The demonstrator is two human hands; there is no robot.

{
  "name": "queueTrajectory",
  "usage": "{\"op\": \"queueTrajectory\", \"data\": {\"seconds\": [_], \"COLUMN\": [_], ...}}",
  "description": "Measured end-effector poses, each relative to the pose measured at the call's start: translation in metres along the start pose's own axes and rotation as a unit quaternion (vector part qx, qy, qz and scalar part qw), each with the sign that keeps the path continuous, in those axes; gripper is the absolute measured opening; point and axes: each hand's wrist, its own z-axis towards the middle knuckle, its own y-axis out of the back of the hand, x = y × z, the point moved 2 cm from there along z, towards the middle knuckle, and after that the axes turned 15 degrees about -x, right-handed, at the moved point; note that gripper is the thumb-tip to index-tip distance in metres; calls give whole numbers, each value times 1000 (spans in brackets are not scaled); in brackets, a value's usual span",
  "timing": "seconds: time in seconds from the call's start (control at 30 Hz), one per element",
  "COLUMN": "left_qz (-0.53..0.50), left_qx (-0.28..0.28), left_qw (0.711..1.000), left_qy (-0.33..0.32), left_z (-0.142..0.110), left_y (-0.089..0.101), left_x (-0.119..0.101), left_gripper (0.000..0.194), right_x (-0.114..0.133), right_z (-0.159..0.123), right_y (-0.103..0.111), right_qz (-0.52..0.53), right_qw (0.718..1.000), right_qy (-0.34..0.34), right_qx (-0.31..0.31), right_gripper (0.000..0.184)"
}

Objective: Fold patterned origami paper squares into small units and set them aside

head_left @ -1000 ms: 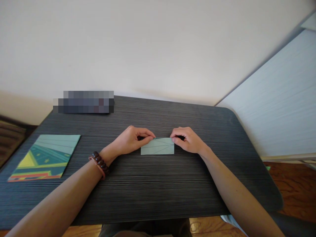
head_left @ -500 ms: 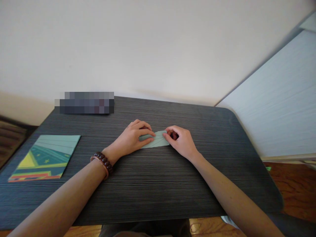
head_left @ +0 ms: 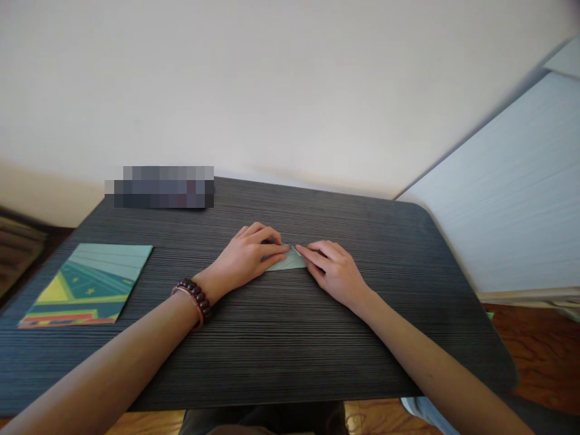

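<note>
A small strip of folded pale green paper (head_left: 290, 260) lies on the dark table, partly hidden under my fingers. My left hand (head_left: 251, 254) holds its left part down with thumb and index finger, the other fingers curled above. A dark beaded bracelet (head_left: 194, 293) and a copper-coloured band circle that wrist. From the right, my right hand (head_left: 333, 266) presses its fingertips on the paper's right end, close to the left fingertips. A crease shows between the two hands.
On the table's left lies a patterned sheet or booklet (head_left: 90, 284) in green, yellow and red. A blurred-out dark object (head_left: 163, 190) sits at the back left. The dark wood-grain table (head_left: 290, 344) meets a white wall (head_left: 290, 90), with a pale panel (head_left: 512, 181) at the right.
My right fingers have straightened from a pinch and moved slightly left onto the paper, whose right end now looks folded over. My left hand has barely shifted.
</note>
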Motion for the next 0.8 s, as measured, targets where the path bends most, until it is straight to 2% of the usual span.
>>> {"op": "queueTrajectory", "data": {"seconds": [0.17, 0.4, 0.67, 0.8], "left_qz": [29, 45, 49, 49], "left_qx": [8, 6, 16, 30], "left_qw": [999, 998, 998, 998], "left_qy": [-33, -40, -46, -39], "left_z": [-3, -3, -1, 1], "left_y": [3, 4, 4, 6], "left_x": [-3, -3, -4, -5], "left_gripper": [28, 28, 31, 32], "right_x": [2, 6, 5, 4], "right_z": [-1, 1, 1, 1], "right_y": [4, 5, 4, 4], "right_qz": [-6, -19, -14, -16], "right_qw": [998, 995, 998, 1000], "right_qy": [53, 67, 37, -6], "right_qx": [30, 67, 40, 16], "right_gripper": [40, 45, 45, 38]}}
